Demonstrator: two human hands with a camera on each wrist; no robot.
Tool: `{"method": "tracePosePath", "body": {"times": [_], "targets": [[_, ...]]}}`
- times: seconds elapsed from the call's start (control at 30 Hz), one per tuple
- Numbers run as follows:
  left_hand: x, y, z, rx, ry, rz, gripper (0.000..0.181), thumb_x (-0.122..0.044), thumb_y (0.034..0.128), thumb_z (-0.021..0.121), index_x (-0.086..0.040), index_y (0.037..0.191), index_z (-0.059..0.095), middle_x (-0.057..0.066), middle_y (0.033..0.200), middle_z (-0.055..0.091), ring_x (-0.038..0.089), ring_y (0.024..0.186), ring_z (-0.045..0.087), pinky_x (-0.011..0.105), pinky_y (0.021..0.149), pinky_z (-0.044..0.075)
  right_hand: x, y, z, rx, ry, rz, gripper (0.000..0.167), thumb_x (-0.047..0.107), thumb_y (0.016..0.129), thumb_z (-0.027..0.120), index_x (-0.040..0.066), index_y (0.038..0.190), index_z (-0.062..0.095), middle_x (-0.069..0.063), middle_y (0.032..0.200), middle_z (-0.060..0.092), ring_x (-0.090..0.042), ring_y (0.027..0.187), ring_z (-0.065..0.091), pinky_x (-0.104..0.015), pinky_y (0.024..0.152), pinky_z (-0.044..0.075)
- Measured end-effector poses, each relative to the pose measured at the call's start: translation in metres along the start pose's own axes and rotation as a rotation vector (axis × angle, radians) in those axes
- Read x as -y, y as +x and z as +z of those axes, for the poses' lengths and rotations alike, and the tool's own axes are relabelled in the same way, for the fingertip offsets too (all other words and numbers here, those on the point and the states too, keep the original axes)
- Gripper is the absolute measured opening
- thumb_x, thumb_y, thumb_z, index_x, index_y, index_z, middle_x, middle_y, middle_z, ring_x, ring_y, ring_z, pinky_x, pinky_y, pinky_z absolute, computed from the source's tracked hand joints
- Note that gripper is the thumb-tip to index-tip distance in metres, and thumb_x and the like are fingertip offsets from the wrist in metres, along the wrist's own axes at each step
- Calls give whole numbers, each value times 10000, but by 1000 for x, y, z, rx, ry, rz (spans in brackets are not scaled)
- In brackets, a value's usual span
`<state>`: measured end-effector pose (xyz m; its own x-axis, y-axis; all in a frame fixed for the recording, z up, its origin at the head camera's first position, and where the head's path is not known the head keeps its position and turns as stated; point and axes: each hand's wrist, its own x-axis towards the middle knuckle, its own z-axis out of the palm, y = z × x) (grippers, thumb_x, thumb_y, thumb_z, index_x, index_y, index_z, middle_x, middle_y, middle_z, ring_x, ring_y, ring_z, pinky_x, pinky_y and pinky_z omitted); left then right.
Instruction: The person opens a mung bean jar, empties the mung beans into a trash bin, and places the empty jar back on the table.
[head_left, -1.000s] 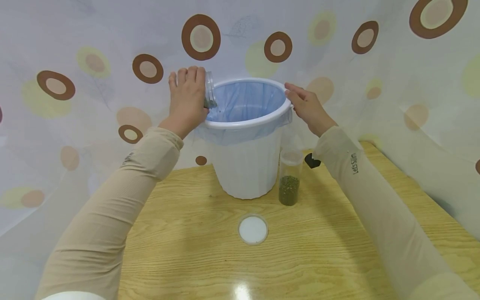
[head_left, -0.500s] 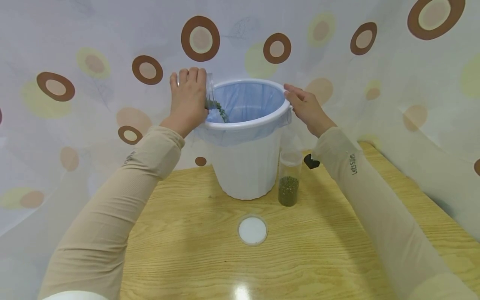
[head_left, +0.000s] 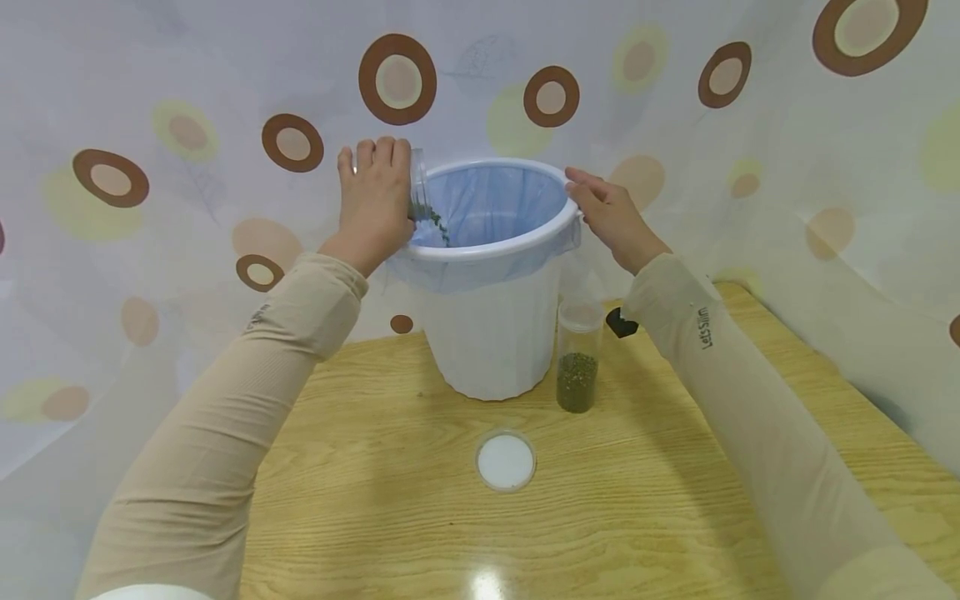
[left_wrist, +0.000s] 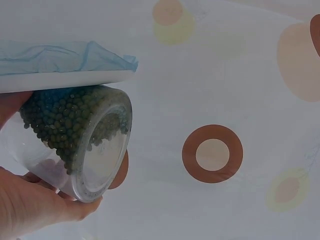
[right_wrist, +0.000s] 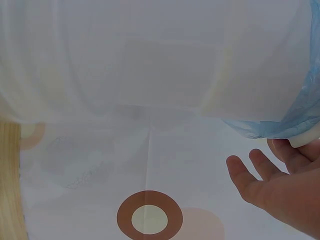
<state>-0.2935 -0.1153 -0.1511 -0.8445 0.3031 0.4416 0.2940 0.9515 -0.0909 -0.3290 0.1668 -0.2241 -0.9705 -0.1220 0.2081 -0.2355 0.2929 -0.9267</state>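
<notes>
My left hand [head_left: 375, 204] grips a clear jar [head_left: 418, 185] tipped sideways at the left rim of a white bin [head_left: 491, 325] lined with a blue bag [head_left: 517, 200]. Small green beans [head_left: 435, 221] fall from its mouth into the bin. In the left wrist view, more beans [left_wrist: 67, 117] lie along the jar's side [left_wrist: 92, 145]. On the bin's right rim, my right hand [head_left: 611, 212] pinches the edge between thumb and fingers; the right wrist view shows the other fingers of this hand [right_wrist: 285, 180] loose below the rim.
A clear jar [head_left: 577, 367] partly filled with green beans stands on the wooden table [head_left: 360, 467], right of the bin. In front of the bin lies a round white lid [head_left: 506, 461]. Behind the jar sits a small black object [head_left: 622, 322]. A patterned sheet [head_left: 225, 67] hangs behind.
A stream of green beans started from the tilted jar and now looks thinner than half a second ago. Both hands have stayed nearly in place.
</notes>
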Motion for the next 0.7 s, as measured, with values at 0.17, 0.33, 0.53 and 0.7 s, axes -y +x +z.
{"method": "tracePosePath", "body": {"times": [0.17,0.33,0.53,0.7], "targets": [[0,2,0,5,13,7,698,-50,760,713,7,1336,323,199,1372,364,376,1320,250,540,1136,63,1,0,1,-4,-4,-9,562,399,1021,394,180,1525,274,39,1582,221,-152,1451,185,-396,1150,220],[0,3,0,21,40,13,721,-63,762,718,5,1353,312,199,1376,362,376,1326,247,540,1139,63,1,0,1,-2,-6,-12,564,401,1021,390,179,1526,272,38,1581,224,-150,1451,183,-399,1150,218],[1,3,0,24,42,16,725,-77,761,725,4,1353,314,199,1376,365,376,1325,250,537,1138,70,1,1,2,2,-19,-19,572,409,1020,389,173,1527,268,31,1580,229,-159,1452,184,-404,1149,221],[3,3,-1,37,33,18,738,-104,765,738,7,1356,309,202,1382,360,377,1329,247,538,1140,69,0,2,3,12,-26,-19,574,409,1022,386,169,1528,263,25,1581,229,-168,1453,183,-412,1150,215]]}}
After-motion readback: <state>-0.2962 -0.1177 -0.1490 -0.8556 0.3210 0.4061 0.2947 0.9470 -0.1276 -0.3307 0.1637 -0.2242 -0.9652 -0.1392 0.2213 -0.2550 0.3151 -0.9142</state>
